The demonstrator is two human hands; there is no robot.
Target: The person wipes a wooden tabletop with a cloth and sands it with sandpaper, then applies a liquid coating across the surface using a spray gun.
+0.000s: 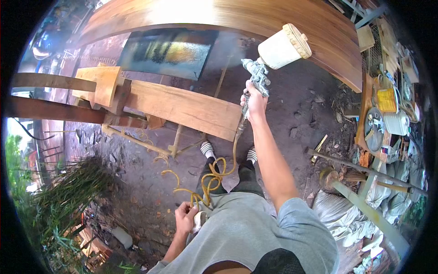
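My right hand [256, 102] is wrapped round the handle of a spray gun [259, 77], arm stretched forward. A stained white paint cup [280, 49] with a lid sits tilted on the gun. Its nozzle points left, with a faint mist before it, near a long glossy wood panel [292, 18]. A coiled yellow air hose [235, 150] runs from the handle down to my waist. There my left hand [184, 218] is closed on a loop of the hose, beside a small whitish round object [199, 221] against my shirt.
A wooden plank [182, 107] on a stand crosses in front of my feet. Behind it lies a dark glossy panel [169, 52]. Cans and a yellow container [387, 100] crowd a bench at right. Poles and grey sacks [335, 210] lie lower right; cut greenery [68, 196] is at left.
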